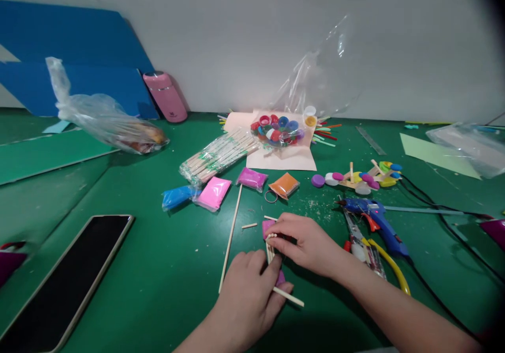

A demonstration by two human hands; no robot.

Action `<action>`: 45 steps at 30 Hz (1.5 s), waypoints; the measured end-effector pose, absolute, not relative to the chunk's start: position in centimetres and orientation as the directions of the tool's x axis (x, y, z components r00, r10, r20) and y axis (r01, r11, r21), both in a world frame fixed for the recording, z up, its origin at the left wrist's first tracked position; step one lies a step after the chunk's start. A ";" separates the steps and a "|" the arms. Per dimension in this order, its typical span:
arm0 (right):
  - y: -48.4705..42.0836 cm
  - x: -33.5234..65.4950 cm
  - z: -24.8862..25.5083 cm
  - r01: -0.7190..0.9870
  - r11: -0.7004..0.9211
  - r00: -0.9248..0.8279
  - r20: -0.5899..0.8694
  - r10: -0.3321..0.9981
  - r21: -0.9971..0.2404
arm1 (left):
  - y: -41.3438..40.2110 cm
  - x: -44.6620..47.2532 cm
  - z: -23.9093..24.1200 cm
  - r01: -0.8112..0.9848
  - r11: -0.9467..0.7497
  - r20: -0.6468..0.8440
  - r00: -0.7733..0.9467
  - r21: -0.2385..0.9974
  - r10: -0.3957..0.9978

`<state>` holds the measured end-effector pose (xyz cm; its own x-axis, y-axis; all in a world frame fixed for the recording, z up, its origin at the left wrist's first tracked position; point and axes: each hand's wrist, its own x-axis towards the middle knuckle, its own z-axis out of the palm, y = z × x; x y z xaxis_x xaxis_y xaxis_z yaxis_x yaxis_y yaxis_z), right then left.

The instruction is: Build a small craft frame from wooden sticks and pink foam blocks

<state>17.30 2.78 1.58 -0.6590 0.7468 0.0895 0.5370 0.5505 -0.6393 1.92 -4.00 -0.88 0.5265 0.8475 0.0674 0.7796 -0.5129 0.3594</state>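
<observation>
My left hand (252, 295) is closed over short wooden sticks (270, 252) that lie on a purple piece (281, 278), partly hidden under my fingers. A longer stick (292, 297) sticks out to the right from beneath that hand. My right hand (302, 237) pinches the far ends of the short sticks between thumb and fingers. A long wooden stick (231, 237) lies on the table left of the hands, and a short cut piece (249, 225) rests just beyond them.
Clay packets in blue (177, 198), pink (213, 193), purple (252, 179) and orange (284, 185) lie ahead, near bagged sticks (216, 155) and bottle caps (278, 129). To the right are a blue glue gun (373, 219) with a cord, yellow-handled pliers (389, 263) and a cap-covered stick model (361, 179). A phone (71, 284) lies left.
</observation>
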 end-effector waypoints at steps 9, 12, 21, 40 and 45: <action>2.9 17.1 1.2 0.567 0.666 -0.719 0.103 0.687 -0.484 | -4.0 2.2 -0.6 0.790 -0.485 0.007 0.520 0.374 0.854; 3.0 17.0 1.3 0.564 0.685 -0.732 0.105 0.674 -0.461 | -3.9 2.3 -0.6 0.796 -0.498 0.007 0.528 0.345 0.849; 3.1 17.0 1.3 0.566 0.714 -0.745 0.116 0.657 -0.412 | -3.8 2.2 -0.8 0.791 -0.518 0.010 0.545 0.325 0.838; 3.0 17.1 1.3 0.546 0.660 -0.709 0.136 0.692 -0.516 | -4.0 2.1 -0.8 0.779 -0.481 -0.007 0.529 0.403 0.849; 2.7 17.6 1.9 0.565 0.547 -0.635 0.098 0.766 -0.618 | -4.1 1.8 -1.1 0.748 -0.487 0.020 0.537 0.450 0.843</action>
<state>17.57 2.75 1.87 -0.6350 0.7663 0.0976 0.5648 0.5467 -0.6181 1.75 -4.15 -1.11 0.5373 0.8432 0.0200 0.7481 -0.4874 0.4502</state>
